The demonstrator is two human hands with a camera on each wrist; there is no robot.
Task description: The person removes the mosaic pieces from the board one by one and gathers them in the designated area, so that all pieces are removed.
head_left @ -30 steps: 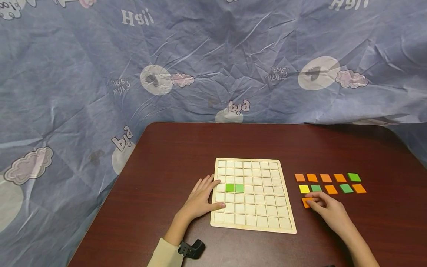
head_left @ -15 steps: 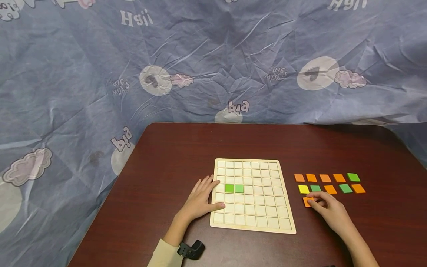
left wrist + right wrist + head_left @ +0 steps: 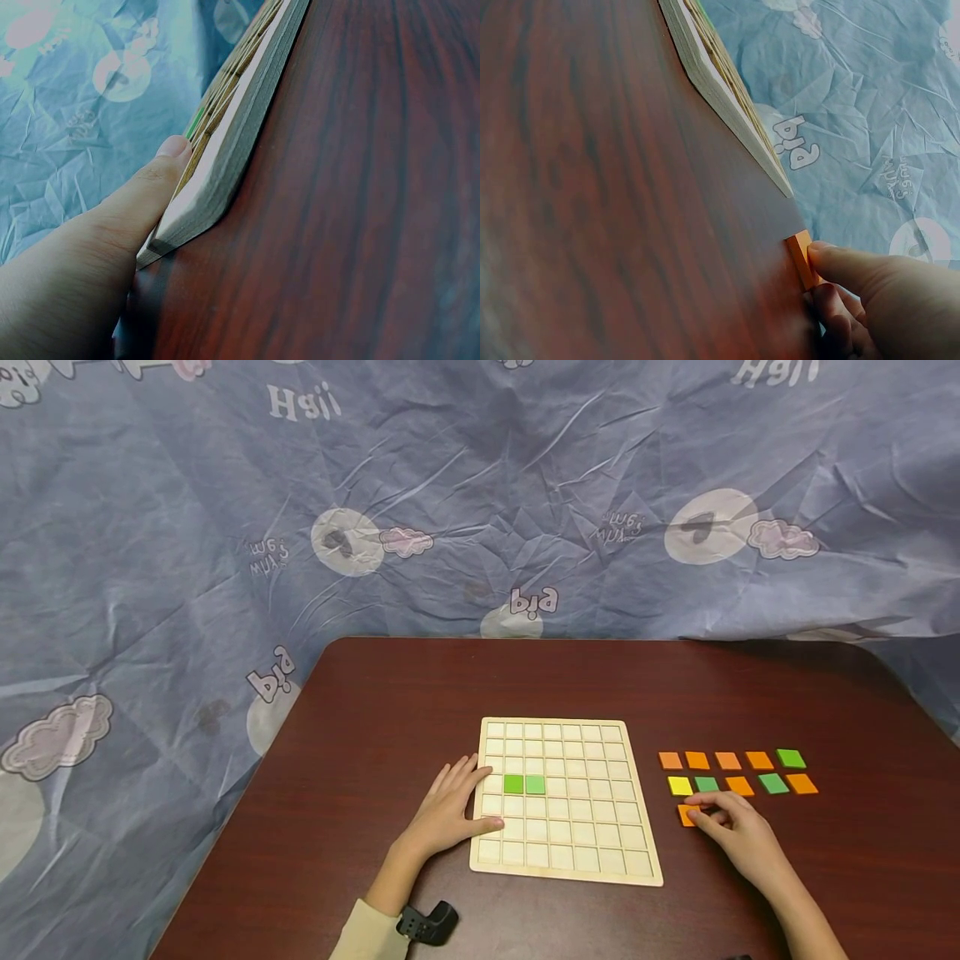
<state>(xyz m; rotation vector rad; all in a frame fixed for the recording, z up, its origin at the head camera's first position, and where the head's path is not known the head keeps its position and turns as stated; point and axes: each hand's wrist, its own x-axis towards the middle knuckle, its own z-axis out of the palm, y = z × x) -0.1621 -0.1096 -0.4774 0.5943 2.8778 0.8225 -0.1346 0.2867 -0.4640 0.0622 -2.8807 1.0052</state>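
My left hand [image 3: 442, 810] rests on the left edge of a pale wooden grid board [image 3: 562, 877], its fingers spread and the thumb touching the rim. In the left wrist view the thumb [image 3: 135, 195] lies over the board's side. Two green tiles, a darker one [image 3: 513, 784] and a lighter one [image 3: 535, 785], sit side by side in the grid. To the right of the board my right hand [image 3: 742, 835] pinches an orange square tile [image 3: 686, 815] between thumb and fingers. The right wrist view shows this tile [image 3: 801, 259] at the thumb tip, close to the tabletop.
Two rows of square tiles lie right of the board, among them a yellow tile [image 3: 680, 786], a bright green tile [image 3: 791, 758] and several orange ones. The dark red table [image 3: 420, 693] backs onto a blue printed cloth [image 3: 450, 460]. A black wrist strap [image 3: 429, 924] is on the left wrist.
The right hand and its orange tile have shifted only very slightly. The whole scene has drifted a little left in the head view. The left hand stays on the board.
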